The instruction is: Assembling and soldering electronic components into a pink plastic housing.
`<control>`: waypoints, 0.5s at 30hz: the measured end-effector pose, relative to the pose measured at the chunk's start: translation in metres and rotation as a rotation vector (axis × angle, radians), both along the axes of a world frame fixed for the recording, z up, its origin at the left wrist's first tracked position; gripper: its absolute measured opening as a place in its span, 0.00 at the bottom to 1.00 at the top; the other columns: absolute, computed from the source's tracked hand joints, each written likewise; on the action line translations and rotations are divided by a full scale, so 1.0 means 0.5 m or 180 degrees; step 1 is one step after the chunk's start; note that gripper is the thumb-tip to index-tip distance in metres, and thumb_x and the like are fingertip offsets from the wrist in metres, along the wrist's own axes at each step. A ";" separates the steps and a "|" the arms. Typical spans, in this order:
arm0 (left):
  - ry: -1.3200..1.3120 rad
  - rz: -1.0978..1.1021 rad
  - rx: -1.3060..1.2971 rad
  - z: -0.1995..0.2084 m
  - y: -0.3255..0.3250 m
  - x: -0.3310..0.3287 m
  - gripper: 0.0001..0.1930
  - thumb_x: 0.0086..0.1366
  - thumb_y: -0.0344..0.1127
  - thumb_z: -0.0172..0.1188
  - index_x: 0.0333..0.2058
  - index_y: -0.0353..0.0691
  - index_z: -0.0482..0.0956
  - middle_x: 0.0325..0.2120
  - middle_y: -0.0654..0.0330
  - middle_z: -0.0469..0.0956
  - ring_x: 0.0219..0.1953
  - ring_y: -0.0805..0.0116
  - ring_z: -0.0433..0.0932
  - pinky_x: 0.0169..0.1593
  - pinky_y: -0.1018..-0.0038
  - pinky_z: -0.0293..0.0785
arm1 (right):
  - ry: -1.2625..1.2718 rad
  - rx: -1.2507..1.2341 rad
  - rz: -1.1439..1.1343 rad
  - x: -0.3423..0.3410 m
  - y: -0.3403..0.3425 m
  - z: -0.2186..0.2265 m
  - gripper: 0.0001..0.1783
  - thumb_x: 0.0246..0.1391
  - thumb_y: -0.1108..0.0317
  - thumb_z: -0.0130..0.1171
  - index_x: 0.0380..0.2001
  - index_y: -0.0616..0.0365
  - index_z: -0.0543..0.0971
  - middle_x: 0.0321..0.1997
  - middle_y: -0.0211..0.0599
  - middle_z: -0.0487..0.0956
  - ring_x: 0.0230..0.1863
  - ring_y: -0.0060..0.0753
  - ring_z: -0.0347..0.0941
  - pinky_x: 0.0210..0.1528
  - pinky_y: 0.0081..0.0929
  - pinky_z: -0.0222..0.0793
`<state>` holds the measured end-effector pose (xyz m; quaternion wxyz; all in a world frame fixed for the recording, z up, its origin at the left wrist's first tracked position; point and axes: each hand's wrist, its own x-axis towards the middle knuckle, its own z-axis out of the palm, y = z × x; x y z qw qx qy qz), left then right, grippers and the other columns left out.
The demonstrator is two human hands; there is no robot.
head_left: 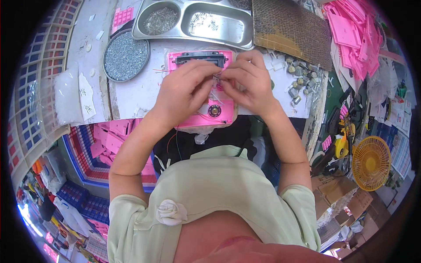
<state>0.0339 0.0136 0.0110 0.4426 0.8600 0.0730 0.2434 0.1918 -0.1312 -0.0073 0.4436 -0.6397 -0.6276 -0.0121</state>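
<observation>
A pink plastic housing [226,117] lies on the table in front of me. It carries a long black part [202,56] along its far end and a round dark part with a pale centre [214,110] near its close end. Over the middle of the housing, my left hand [184,90] and my right hand [251,83] meet with bent fingers. Both are closed at the fingertips around something small, mostly hidden by the fingers. Thin wires stick out at the housing's left side and trail over its near edge.
A metal tray [242,31] with small metal pieces stands beyond the housing. To its left is a round dish [105,65] of silvery bits. Small metal motors [302,81] lie right, below a cardboard sheet [289,30]. A crate [83,168] of pink parts sits below the table's left.
</observation>
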 end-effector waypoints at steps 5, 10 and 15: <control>0.0665 -0.0373 -0.0509 0.014 0.021 0.013 0.08 0.63 0.24 0.63 0.41 0.34 0.84 0.30 0.54 0.82 0.30 0.60 0.85 0.34 0.70 0.81 | 0.0325 0.0170 -0.0014 0.001 0.001 -0.004 0.13 0.40 0.72 0.72 0.33 0.53 0.84 0.35 0.31 0.82 0.42 0.42 0.74 0.45 0.37 0.70; 0.1015 -0.0384 -0.0924 0.032 0.028 0.018 0.05 0.65 0.26 0.64 0.37 0.31 0.84 0.28 0.55 0.82 0.24 0.67 0.84 0.28 0.72 0.81 | 0.0862 -0.0043 0.0018 0.034 -0.007 0.004 0.11 0.45 0.73 0.71 0.35 0.55 0.84 0.34 0.33 0.82 0.40 0.40 0.74 0.44 0.34 0.71; 0.1141 -0.0272 -0.0855 0.036 0.019 0.022 0.06 0.65 0.26 0.64 0.38 0.30 0.84 0.26 0.55 0.82 0.23 0.69 0.84 0.28 0.73 0.81 | 0.1854 -0.0407 -0.0174 0.015 -0.014 0.034 0.07 0.49 0.72 0.71 0.33 0.57 0.85 0.32 0.34 0.83 0.35 0.35 0.75 0.41 0.32 0.72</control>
